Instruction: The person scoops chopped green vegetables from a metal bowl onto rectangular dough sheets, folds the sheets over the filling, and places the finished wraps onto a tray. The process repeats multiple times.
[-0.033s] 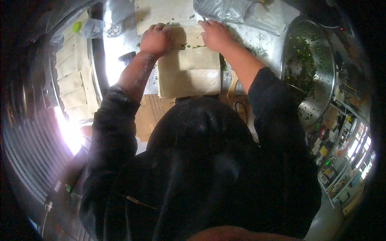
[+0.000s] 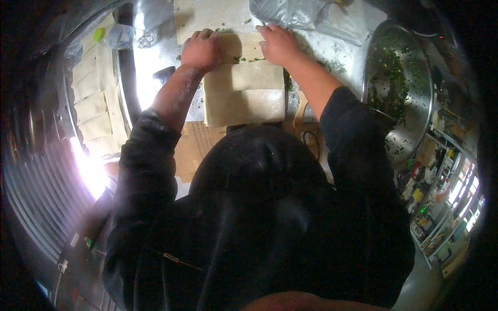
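A pale strip of dough (image 2: 246, 47) lies between my hands, with green chopped bits along its near edge. My left hand (image 2: 201, 52) is at its left end, its floury fingers curled down over the dough. At the right end my right hand (image 2: 280, 45) has its fingers bent onto the dough, the index finger reaching further left; the fingertips are partly hidden. Closer to me is a stack of rectangular dough sheets (image 2: 245, 98). Another flat dough sheet (image 2: 212, 14) stretches out beyond my hands.
On the right stands a wide metal bowl (image 2: 415, 109) with chopped greens inside. A clear plastic bag (image 2: 295, 14) lies at the back. To the left are a tray of overlapping dough pieces (image 2: 93, 111) and a green-capped bottle (image 2: 119, 36). A wooden handle (image 2: 299, 110) and cardboard (image 2: 194, 147) are near me.
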{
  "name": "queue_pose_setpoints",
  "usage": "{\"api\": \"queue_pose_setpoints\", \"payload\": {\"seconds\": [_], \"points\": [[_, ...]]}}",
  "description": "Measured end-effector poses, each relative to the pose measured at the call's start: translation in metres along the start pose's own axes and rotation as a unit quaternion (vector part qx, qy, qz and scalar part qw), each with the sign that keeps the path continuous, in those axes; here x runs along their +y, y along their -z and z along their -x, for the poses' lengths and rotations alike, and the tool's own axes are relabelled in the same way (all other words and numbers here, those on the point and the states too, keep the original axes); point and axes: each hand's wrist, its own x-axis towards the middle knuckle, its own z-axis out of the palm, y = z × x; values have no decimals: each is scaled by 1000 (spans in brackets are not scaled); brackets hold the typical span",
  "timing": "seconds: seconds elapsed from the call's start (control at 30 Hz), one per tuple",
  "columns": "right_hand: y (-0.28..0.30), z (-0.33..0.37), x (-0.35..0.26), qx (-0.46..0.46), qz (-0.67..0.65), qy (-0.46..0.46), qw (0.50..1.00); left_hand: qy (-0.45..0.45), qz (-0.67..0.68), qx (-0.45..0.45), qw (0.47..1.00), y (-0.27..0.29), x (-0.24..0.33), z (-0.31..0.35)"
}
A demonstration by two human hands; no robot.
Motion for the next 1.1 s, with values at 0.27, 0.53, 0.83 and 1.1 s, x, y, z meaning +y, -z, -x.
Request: {"api": "queue_pose_setpoints", "payload": {"seconds": [0.27,0.53,0.83,1.1], "points": [[6,-3,1,51,15,16,998,23,24,-24,999,13,5,5],[8,12,0,168,21,76,983,-78,110,137,981,18,5,36],[23,118,-19,35,-14,117,992,-128,124,84,980,23,28,120],[7,148,-31,4,-14,102,995,-215,53,19,975,-12,76,120]]}}
